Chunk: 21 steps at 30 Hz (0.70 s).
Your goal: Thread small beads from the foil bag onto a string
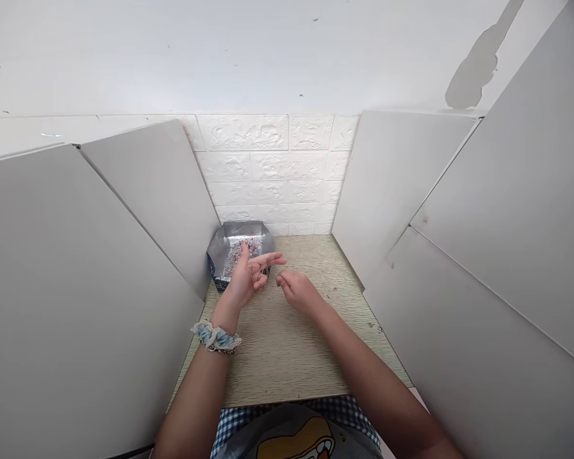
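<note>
My left hand [249, 275] hovers over the near edge of a silvery foil-lined box [219, 250] holding several small colourful beads [249, 250]. Its index and middle fingers stretch out to the right while the other fingers curl in. A blue lace-trimmed scrunchie [215, 338] sits on that wrist. My right hand [296, 290] is just to the right above the wooden tabletop [287, 344], with fingertips pinched together near the left fingertips. What the pinch holds is too small to see.
Grey panels wall in the narrow desk on the left [76, 287] and right [459, 268]. A white brick-pattern wall [268, 172] closes the back. A few tiny specks [375, 327] lie near the right edge of the tabletop.
</note>
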Tool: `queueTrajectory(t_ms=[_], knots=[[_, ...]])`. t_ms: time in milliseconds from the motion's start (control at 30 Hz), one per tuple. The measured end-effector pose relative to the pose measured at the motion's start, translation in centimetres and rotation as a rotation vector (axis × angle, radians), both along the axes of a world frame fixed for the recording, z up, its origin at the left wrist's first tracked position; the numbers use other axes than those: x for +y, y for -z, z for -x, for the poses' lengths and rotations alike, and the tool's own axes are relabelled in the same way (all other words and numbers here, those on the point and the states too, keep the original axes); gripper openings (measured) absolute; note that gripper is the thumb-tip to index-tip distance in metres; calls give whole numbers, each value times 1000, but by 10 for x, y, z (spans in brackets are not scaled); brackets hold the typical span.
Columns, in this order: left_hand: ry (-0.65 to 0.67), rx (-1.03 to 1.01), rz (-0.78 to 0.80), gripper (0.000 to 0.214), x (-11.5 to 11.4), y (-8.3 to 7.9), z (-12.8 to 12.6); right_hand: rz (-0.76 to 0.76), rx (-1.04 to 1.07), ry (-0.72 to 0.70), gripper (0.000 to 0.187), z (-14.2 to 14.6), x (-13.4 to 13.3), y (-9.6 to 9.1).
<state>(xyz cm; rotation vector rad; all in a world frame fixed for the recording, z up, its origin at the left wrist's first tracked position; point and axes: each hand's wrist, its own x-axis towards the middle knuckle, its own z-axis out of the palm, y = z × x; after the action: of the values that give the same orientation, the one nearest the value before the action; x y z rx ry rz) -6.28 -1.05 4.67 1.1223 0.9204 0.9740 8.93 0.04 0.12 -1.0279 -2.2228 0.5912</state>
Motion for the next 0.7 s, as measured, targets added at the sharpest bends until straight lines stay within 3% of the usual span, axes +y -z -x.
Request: queueTrajectory(t_ms=[67,133,200,267,367,433,500,567,633,700], knots=[[-27,178,0,78,1,5,-3,-24,12,0,26,0,0,0],[87,311,43,80,0,9,-6,-27,39,31,28,-2,1,-1],[254,314,129,87,0,11,-6,-19,40,73,28,-3,3,0],[349,171,203,94,0,10,-4,-14,37,86,26,-4,4,0],[237,-145,145,97,4,7,1,0,21,51,24,-4,4,0],[80,-190,59,93,6,8,1,-3,-9,37,24,-3,3,0],[-37,-22,18,88,8,11,-3,-39,-21,25,25,-3,3,-1],[-63,236,-1,84,8,15,-8,-92,-12,38,25,-4,3,-2],[34,403,9,81,5,18,-13,-121,-10,88,26,-5,5,-3],[222,372,78,87,2,17,-14,-113,-9,155,27,-7,6,-3]])
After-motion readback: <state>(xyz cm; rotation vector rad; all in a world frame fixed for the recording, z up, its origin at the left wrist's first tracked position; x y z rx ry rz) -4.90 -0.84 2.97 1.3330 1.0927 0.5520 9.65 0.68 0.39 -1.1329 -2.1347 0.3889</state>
